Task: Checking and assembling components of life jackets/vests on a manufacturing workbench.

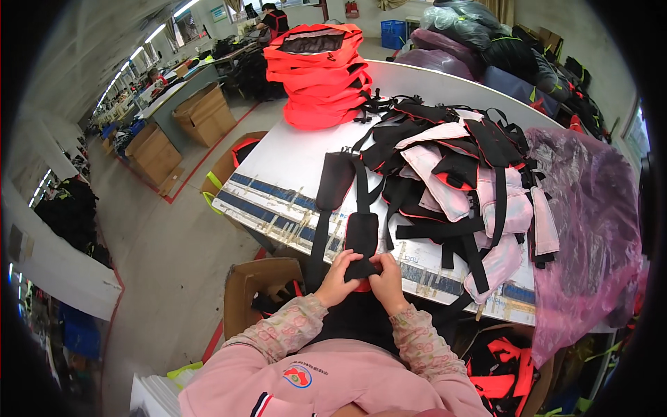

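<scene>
Both hands, left hand (338,278) and right hand (386,278), meet on a padded strap piece (361,243) at the table (292,156) near edge. Strap pile (458,174) lies behind-right; vest stack (319,73) at far side; plastic sheet (590,229) right; cardboard box (253,285) below left.

Brown cardboard boxes (206,113) line the aisle at left; an open carton (258,292) sits below the table edge.
</scene>
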Tool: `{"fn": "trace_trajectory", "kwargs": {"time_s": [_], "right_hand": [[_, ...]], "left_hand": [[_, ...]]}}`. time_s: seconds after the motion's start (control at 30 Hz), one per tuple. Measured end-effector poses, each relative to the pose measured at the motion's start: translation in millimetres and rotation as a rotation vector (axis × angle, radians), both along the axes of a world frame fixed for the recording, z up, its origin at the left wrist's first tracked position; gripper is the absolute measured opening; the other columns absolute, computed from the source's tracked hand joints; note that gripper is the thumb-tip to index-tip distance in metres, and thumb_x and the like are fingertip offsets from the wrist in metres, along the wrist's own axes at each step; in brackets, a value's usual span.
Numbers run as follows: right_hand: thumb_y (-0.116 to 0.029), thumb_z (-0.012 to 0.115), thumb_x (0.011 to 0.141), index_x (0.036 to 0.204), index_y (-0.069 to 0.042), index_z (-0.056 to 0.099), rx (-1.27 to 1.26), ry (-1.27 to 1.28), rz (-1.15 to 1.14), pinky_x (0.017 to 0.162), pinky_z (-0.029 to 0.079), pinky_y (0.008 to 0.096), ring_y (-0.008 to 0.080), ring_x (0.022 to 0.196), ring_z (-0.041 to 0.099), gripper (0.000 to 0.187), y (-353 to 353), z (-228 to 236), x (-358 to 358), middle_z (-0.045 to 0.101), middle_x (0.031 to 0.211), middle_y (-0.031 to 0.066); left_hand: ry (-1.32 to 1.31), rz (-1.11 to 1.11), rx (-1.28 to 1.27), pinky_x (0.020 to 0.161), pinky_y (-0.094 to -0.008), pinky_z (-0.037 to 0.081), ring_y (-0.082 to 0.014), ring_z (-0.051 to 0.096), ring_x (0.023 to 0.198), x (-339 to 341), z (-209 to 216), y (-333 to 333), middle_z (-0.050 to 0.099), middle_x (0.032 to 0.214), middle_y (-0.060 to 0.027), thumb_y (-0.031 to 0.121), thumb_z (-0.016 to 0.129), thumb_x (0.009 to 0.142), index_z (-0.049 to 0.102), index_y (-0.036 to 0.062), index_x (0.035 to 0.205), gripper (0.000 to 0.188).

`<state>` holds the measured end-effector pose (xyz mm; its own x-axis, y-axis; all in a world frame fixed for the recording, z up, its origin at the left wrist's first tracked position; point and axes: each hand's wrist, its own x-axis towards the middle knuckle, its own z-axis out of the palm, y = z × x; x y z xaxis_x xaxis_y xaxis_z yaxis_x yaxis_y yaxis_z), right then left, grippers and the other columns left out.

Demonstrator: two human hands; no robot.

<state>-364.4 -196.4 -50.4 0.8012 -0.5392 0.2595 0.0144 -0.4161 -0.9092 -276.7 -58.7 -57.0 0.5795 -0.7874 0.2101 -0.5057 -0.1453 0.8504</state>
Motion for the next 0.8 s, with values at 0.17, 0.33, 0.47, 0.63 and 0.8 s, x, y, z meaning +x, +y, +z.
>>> {"fn": "trace_trajectory", "kwargs": {"time_s": [0.17,0.33,0.47,0.63,0.8], "right_hand": [[0.009,0.055,0.065,0.090,0.001,0.057,0.036,-0.030,0.001,0.069,0.048,0.0331,0.0275,0.076,0.058,0.026,7.5,-3.9,0.1,0.054,0.087,0.0142],[0.011,0.053,0.067,0.093,0.001,0.058,0.076,-0.090,0.039,0.070,0.048,0.0312,0.0254,0.077,0.058,0.029,3.8,0.4,3.0,0.055,0.087,0.0128],[0.010,0.053,0.068,0.093,0.001,0.060,0.063,-0.103,0.073,0.070,0.047,0.0306,0.0247,0.079,0.059,0.028,8.7,-1.6,3.3,0.056,0.087,0.0122],[0.006,0.059,0.072,0.090,0.001,0.062,0.022,-0.103,0.108,0.067,0.047,0.0291,0.0222,0.075,0.059,0.019,13.2,6.0,-0.7,0.058,0.081,0.0112],[0.000,0.063,0.075,0.087,0.002,0.064,0.111,-0.056,0.086,0.064,0.046,0.0266,0.0153,0.070,0.059,0.012,9.4,24.5,-3.9,0.061,0.076,0.0087]], "left_hand": [[-0.008,0.244,-0.177,0.102,-0.0347,0.033,-0.0293,0.043,0.120,1.2,-7.4,-3.7,0.040,0.128,-0.0160,0.002,0.059,0.074,0.054,0.0064,0.113,0.040],[0.515,0.381,-0.415,0.096,-0.0292,0.039,-0.0209,0.050,0.113,3.1,-25.2,4.9,0.048,0.121,-0.0117,-0.006,0.051,0.077,0.054,0.0032,0.111,0.035],[0.836,0.356,-0.482,0.092,-0.0290,0.043,-0.0188,0.055,0.107,2.0,-21.4,16.1,0.057,0.112,-0.0102,-0.006,0.042,0.082,0.053,0.0017,0.115,0.035],[1.193,0.335,-0.448,0.094,-0.0347,0.044,-0.0228,0.058,0.105,4.1,-13.6,25.2,0.060,0.112,-0.0128,0.002,0.038,0.087,0.052,-0.0005,0.119,0.035],[1.566,-0.007,-0.572,0.104,-0.0485,0.034,-0.0327,0.051,0.115,7.8,-18.3,26.5,0.056,0.121,-0.0193,0.018,0.037,0.089,0.048,-0.0085,0.120,0.042]]}}
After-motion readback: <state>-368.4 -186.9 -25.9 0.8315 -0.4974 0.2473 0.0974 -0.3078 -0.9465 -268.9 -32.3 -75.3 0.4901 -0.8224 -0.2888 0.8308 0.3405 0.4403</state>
